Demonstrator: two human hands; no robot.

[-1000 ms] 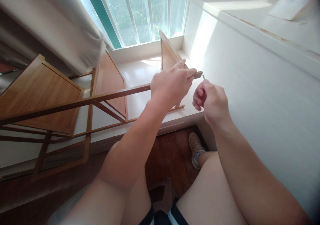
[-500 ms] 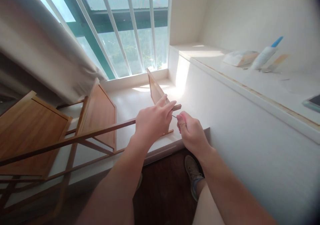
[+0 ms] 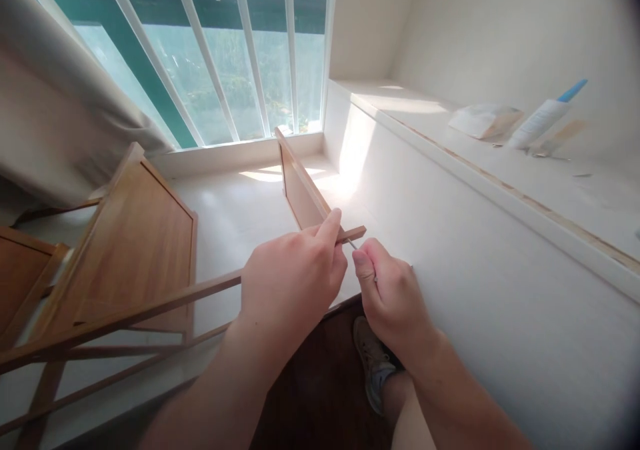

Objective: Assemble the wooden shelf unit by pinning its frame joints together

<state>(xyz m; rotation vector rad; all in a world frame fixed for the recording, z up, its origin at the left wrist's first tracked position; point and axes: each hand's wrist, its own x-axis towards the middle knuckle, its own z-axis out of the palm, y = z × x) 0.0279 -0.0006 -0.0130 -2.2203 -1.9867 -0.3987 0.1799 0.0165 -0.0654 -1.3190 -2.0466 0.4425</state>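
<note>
A wooden folding-style shelf frame with flat panels runs from the lower left up to the window. My left hand [image 3: 295, 273] is closed around the frame near its right end, index finger stretched along the small end panel [image 3: 305, 187]. Past those fingers sticks out a short wooden bar end [image 3: 357, 233]. My right hand [image 3: 393, 290] is a fist around a tool with a thin metal shaft [image 3: 353, 244]; its handle is hidden in the palm. The shaft's tip meets the wood beside the bar end. A larger wooden panel [image 3: 135, 243] stands left of my left hand.
A white ledge [image 3: 425, 133] runs along the right, carrying a white tube with a blue tip [image 3: 543, 120] and a clear plastic bag [image 3: 483, 122]. Barred windows [image 3: 215, 70] and a beige curtain [image 3: 60, 97] are ahead. My shoe [image 3: 370, 357] is on the dark floor below.
My view has tipped down and come closer to the frame, so the panels appear further left and larger. Left fingers have curled in more around the wood; the tool still touches it.
</note>
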